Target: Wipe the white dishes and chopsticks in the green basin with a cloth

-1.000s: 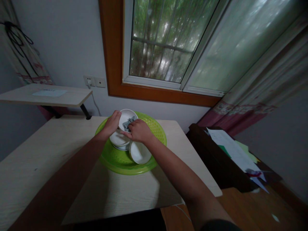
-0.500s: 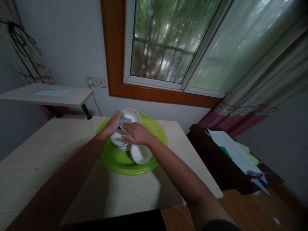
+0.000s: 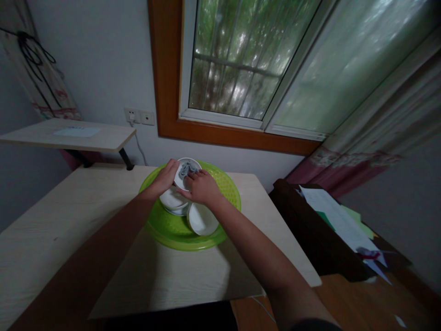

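Note:
A white bowl (image 3: 180, 182) is tilted toward me above the back of a green plastic basket (image 3: 225, 187). My left hand (image 3: 165, 178) grips its left rim, the fingers hidden behind it. Inside the bowl lies a crumpled grey-blue cloth (image 3: 188, 169). My right hand (image 3: 204, 188) presses its fingers on the cloth against the inner wall, with the thumb near the lower rim. Just below, a white bowl (image 3: 172, 198) sits on other white dishware. Another white bowl (image 3: 203, 220) leans on its side in the basket's front right, its opening facing me.
The basket stands on a pale wooden table (image 3: 186, 276). A raised shelf (image 3: 113, 138) with a sheet of paper is at the left. Behind are wall sockets (image 3: 139, 116) and a barred window (image 3: 237, 69). Right of the table, papers (image 3: 339, 220) lie on a dark piece of furniture.
The bowl has tipped toward me, so its inside and the cloth show more. My right hand has shifted slightly right and into the bowl. The other dishes stay in place.

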